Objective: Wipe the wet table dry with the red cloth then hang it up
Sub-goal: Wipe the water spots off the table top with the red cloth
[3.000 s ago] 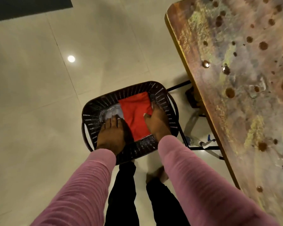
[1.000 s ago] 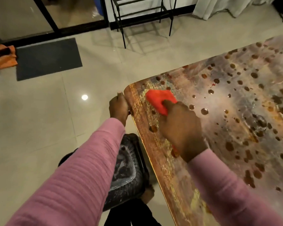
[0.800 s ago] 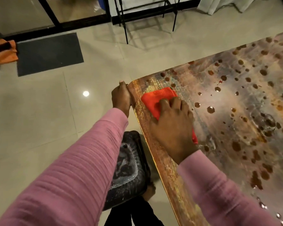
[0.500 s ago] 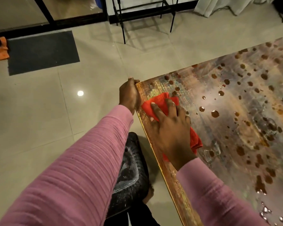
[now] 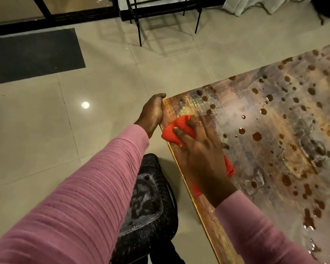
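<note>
At the worktop [image 5: 274,130] corner, right hand [image 5: 202,155] presses flat-fingered on red cloth [image 5: 176,130]; left hand [image 5: 152,113] grip curled round the edge.

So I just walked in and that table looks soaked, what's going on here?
A person is wiping the wet table with a red cloth. Their right hand presses the cloth flat near the table's edge, close to the corner, while the left hand grips that corner. Droplets cover most of the top, so the job is barely started. A dark basket sits on the floor below.
</note>
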